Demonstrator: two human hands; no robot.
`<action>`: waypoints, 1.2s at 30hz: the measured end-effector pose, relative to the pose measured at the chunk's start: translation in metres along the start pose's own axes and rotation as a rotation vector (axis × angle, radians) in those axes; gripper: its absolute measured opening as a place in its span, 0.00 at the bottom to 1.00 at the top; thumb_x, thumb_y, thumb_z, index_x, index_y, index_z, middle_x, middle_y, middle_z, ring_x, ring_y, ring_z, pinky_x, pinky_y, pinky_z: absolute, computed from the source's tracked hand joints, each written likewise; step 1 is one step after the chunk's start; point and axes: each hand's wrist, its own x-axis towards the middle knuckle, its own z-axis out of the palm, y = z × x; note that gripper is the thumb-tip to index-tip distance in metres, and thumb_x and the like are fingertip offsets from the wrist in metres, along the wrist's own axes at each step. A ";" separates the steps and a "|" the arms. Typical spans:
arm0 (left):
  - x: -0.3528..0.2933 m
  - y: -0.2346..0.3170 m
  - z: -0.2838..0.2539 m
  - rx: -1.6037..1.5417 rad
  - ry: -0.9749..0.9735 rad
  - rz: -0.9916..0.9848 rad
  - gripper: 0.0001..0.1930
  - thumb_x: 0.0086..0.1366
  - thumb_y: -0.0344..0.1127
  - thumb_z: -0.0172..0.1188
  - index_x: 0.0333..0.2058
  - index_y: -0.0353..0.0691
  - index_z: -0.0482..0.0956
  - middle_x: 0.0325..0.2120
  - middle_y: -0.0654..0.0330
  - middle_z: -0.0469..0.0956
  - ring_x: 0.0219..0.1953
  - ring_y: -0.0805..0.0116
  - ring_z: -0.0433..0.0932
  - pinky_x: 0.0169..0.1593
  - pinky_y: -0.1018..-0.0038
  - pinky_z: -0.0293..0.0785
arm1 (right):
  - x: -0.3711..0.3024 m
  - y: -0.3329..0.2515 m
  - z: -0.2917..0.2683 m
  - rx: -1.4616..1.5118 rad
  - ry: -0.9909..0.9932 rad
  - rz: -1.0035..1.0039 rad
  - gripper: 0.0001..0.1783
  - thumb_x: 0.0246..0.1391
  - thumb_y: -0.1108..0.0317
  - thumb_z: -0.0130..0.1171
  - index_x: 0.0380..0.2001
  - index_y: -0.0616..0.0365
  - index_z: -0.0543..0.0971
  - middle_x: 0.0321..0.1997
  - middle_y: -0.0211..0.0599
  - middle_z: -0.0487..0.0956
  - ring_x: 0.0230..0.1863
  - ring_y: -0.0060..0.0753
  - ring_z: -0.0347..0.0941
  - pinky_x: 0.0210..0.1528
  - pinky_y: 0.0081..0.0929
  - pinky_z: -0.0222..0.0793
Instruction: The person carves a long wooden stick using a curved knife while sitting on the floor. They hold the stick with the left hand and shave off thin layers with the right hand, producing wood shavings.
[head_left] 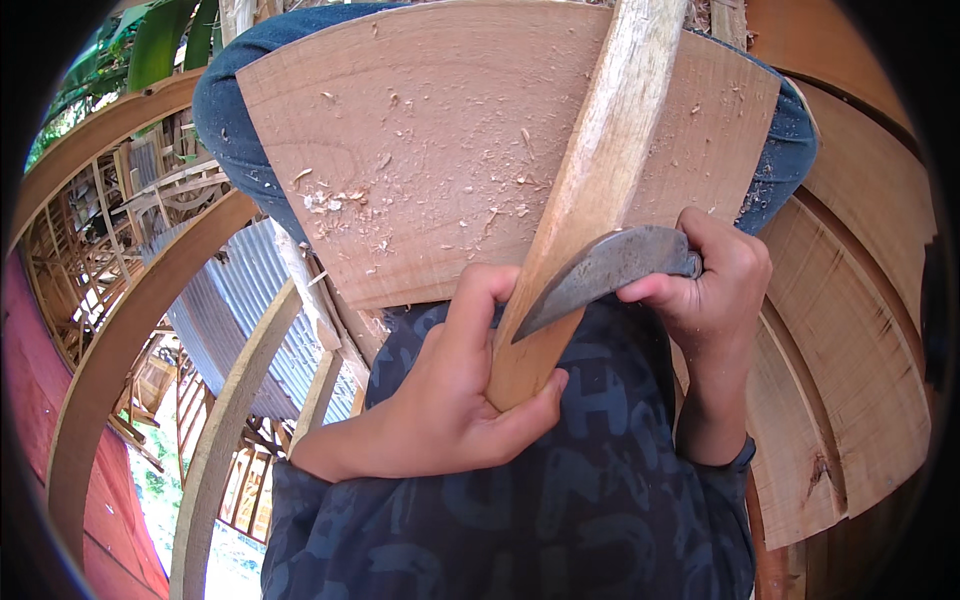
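Note:
A long wooden stick (595, 165) slants from the top of the view down to my lap, pale and rough at its far part, smoother and browner near me. My left hand (465, 385) is closed around its near end. In my right hand (715, 275) is a knife with a broad, curved, dark blade (610, 270); its handle is mostly hidden in the fist. The blade lies across the stick, its tip close to my left fingers. Under the stick, a flat wooden board (440, 150) rests across my legs.
Wood shavings (335, 205) are scattered over the board. On the right are wide wooden planks (830, 330). Curved-looking wooden rails (130, 330) stand on the left, with a corrugated metal sheet (240, 310) and stacked timber beyond them. My jeans (245, 110) show beside the board.

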 end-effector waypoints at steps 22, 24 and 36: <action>-0.004 -0.009 -0.007 -0.797 -0.177 -0.294 0.40 0.52 0.18 0.54 0.62 0.37 0.44 0.33 0.62 0.66 0.24 0.78 0.70 0.27 0.82 0.67 | -0.005 0.045 -0.007 0.347 0.089 0.367 0.30 0.53 0.45 0.56 0.18 0.67 0.69 0.13 0.28 0.59 0.19 0.20 0.53 0.21 0.22 0.51; -0.001 -0.003 -0.017 -0.836 -0.219 -0.397 0.42 0.52 0.17 0.53 0.63 0.38 0.42 0.34 0.62 0.66 0.23 0.78 0.70 0.25 0.83 0.66 | -0.010 0.018 -0.001 0.427 0.008 0.256 0.31 0.48 0.44 0.60 0.17 0.66 0.71 0.12 0.33 0.61 0.16 0.24 0.57 0.20 0.24 0.54; -0.002 -0.004 0.003 -0.531 -0.092 -0.320 0.35 0.51 0.21 0.55 0.58 0.36 0.53 0.28 0.60 0.69 0.23 0.77 0.68 0.26 0.79 0.63 | 0.003 0.000 -0.003 0.029 -0.008 -0.131 0.38 0.20 0.32 0.66 0.08 0.58 0.63 0.08 0.36 0.61 0.10 0.36 0.59 0.13 0.26 0.55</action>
